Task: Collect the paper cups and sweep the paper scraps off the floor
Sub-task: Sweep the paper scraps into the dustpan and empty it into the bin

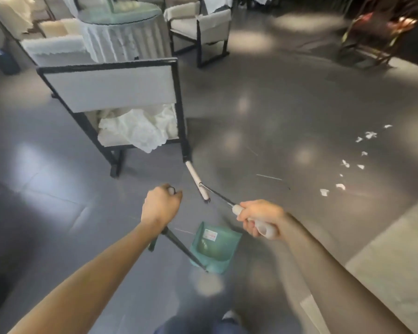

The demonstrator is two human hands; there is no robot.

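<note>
Several white paper scraps (345, 163) lie scattered on the grey floor at the right. My left hand (161, 206) grips the top of the black handle of a green dustpan (215, 249), which stands on the floor between my arms. Something pale lies inside the pan, too blurred to name. My right hand (261, 216) grips the white handle of a sweeping tool (198, 182). Its thin dark shaft runs up and left to a white end near the chair leg. The scraps lie well to the right of both hands.
A black-framed chair (111, 88) with crumpled white cloth on its seat stands just ahead on the left. Behind it are a round table with a white skirt (123, 32) and another chair (200, 27). A paler floor strip (396, 249) lies at the lower right.
</note>
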